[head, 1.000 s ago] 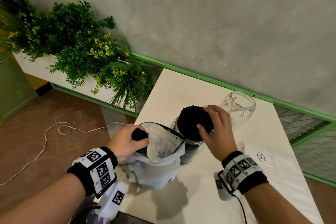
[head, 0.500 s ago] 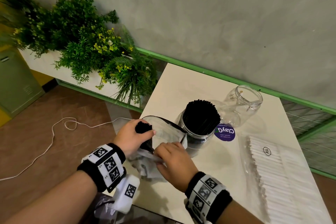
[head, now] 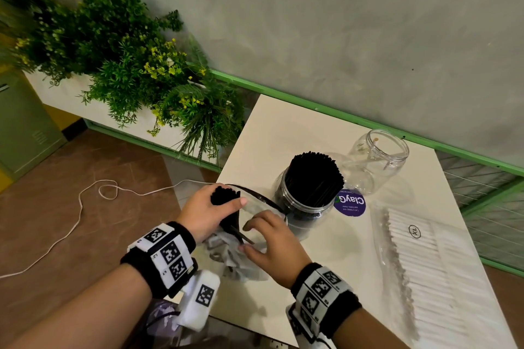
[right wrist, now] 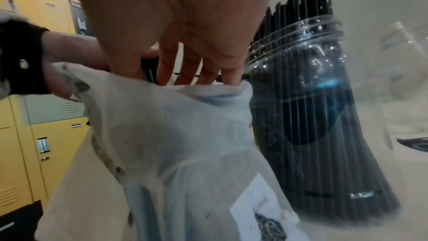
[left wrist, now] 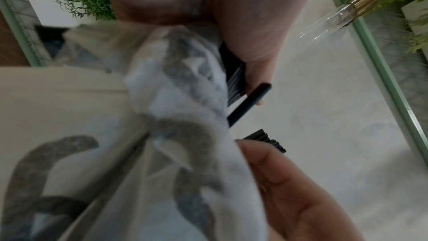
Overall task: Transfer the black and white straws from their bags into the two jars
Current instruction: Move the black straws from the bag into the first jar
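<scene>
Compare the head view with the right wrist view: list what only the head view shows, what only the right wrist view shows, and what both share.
Only the head view: the sealed bag of white straws, the purple sticker, the plants and the white cable on the floor.

Only the right wrist view: yellow and green lockers.

Both: the jar of black straws, the empty jar, the crumpled bag, the left hand gripping a bundle of black straws, and the right hand reaching into the bag.
</scene>
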